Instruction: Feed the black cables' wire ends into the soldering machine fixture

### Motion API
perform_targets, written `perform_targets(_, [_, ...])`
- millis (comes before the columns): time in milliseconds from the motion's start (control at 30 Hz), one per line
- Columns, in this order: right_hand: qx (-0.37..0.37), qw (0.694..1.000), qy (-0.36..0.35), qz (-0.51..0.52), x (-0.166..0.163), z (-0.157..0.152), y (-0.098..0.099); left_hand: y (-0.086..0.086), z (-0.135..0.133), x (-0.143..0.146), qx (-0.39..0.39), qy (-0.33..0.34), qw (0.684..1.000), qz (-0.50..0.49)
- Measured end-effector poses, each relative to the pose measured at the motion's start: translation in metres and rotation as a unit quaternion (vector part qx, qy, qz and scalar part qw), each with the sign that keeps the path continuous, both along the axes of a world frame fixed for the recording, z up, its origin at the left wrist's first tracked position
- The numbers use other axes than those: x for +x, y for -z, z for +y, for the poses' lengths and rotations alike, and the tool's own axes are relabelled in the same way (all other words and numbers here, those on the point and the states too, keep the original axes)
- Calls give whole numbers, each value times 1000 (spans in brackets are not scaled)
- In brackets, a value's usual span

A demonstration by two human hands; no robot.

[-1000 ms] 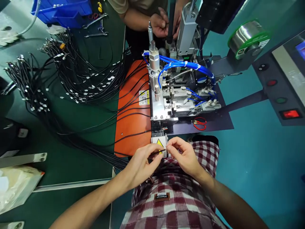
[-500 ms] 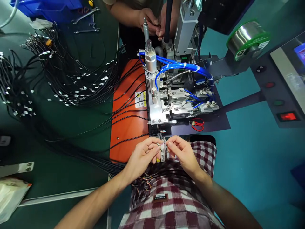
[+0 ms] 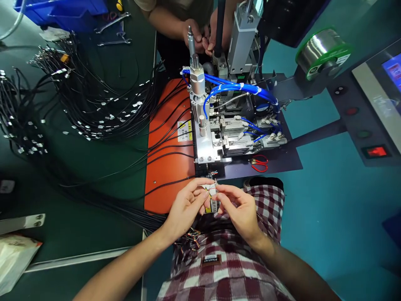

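My left hand (image 3: 187, 204) is closed in a pinch, thumb against fingers, on the thin wires (image 3: 212, 188) at a cable end. The fine strands stick out to the right from its fingertips. My right hand (image 3: 239, 207) faces it, the index fingertip close to the strands and the thumb tip a little apart below. Whether a strand touches the right fingertips is too small to tell. Just beyond both hands, a black cable (image 3: 169, 184) lies across the orange plate (image 3: 169, 167) into the machine's front edge, its coloured wire ends (image 3: 213, 172) showing. A yellow-and-white label (image 3: 213, 205) shows between my hands.
The metal machine (image 3: 205, 146) with blue air hoses (image 3: 241, 86) stands ahead. Red-handled snips (image 3: 260, 163) lie right of it. Bundled black cables (image 3: 106, 121) cover the left bench. A solder spool (image 3: 322, 54) hangs at right. Another person's hands (image 3: 200, 35) are behind the machine.
My right thumb and index finger have parted from their pinch at the wires, and the right hand has shifted slightly left. My left hand keeps its pinch almost in place.
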State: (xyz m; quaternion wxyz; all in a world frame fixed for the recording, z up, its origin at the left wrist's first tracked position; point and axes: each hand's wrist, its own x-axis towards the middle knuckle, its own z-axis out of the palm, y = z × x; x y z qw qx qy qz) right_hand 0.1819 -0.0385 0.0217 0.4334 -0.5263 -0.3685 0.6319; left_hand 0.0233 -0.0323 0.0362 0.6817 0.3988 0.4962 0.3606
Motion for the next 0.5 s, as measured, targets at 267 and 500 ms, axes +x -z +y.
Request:
perform_targets(267, [-93,987,6,128,-3,6,5,3,-4,2,4,-15,1000,-10])
perform_targets(500, [-128,977,-26,171,-8,9,5,10,-9,6,35,-56,998,-4])
